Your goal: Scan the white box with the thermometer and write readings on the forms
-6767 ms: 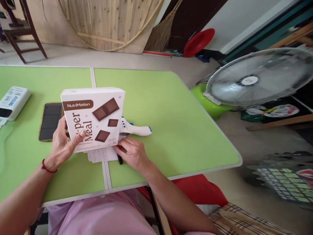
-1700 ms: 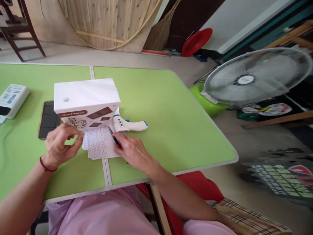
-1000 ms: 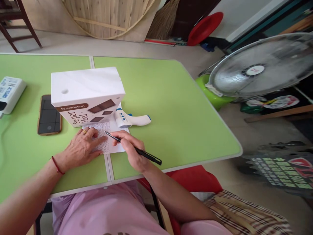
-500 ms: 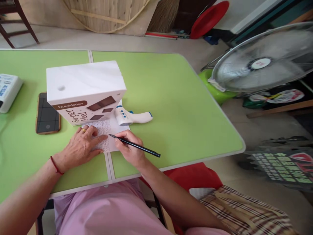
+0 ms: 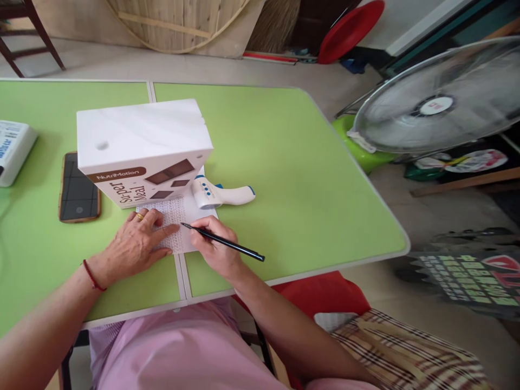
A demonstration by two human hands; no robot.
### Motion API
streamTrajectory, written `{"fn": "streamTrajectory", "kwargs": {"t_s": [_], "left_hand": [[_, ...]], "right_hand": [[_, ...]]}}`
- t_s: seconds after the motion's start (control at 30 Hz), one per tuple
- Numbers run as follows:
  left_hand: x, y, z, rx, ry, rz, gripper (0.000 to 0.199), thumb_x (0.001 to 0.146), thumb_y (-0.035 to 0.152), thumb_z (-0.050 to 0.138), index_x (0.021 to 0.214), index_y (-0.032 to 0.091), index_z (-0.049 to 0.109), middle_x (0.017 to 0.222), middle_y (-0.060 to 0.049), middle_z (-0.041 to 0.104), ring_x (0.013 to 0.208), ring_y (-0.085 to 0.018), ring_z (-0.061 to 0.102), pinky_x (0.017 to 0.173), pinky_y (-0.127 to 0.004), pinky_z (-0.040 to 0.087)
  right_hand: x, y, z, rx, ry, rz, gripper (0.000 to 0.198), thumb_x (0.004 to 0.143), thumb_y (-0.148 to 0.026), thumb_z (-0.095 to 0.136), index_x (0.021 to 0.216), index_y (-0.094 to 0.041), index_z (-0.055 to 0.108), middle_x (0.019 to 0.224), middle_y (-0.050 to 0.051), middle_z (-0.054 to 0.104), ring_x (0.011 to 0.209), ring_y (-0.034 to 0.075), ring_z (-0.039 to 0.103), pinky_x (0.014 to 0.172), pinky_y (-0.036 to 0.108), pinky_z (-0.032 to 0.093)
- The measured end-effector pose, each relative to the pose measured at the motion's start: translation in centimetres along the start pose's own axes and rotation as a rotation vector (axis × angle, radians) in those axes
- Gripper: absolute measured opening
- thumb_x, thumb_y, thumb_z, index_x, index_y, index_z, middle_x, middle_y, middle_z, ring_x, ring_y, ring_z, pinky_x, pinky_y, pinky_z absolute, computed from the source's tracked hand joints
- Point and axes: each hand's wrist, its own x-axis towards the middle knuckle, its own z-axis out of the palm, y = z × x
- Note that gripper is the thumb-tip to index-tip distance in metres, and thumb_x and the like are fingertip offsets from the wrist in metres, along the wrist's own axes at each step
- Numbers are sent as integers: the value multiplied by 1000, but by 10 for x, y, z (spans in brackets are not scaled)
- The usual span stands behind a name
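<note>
A sheet of paper (image 5: 189,241) covered partly in rows of small marks lies on the green table. My left hand (image 5: 136,241) rests on its left side with fingers spread, a ring on one finger and a red cord at the wrist. In my right hand (image 5: 215,246) a black pen (image 5: 231,244) is pinched, its tip at the paper near my left index finger. A white box (image 5: 142,141) printed "NutriMotion" stands just beyond the paper and hides its far part. Beside the box, a white and blue infrared thermometer (image 5: 221,193) lies across the paper's edge.
A phone (image 5: 80,189) lies left of the box, and a white case (image 5: 14,151) sits at the table's left edge. A standing fan (image 5: 439,105) is beyond the right edge of the green table (image 5: 304,162). A red chair (image 5: 320,292) stands at the near side.
The pen's rear end has dipped and shifted very slightly left. Both hands stay in place, and the view has moved a little.
</note>
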Motion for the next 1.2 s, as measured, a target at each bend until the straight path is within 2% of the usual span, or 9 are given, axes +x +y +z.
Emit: {"fn": "streamTrajectory", "kwargs": {"t_s": [0.83, 1.2], "left_hand": [[0, 0, 1, 38, 2, 8, 43, 97, 43, 48, 132, 21, 58, 106, -12, 51, 91, -28, 49, 80, -43, 45], [-1, -2, 2, 27, 68, 44, 42, 97, 40, 51, 130, 17, 60, 104, -13, 51, 88, -29, 50, 77, -45, 46]], "right_hand": [[1, 1, -1, 17, 9, -3, 4, 81, -22, 54, 77, -23, 55, 58, -5, 58, 45, 10, 49, 46, 21, 42], [2, 2, -1, 27, 34, -19, 4, 82, -22, 55, 78, -22, 55, 60, -5, 59, 47, 9, 50, 46, 20, 41]]}}
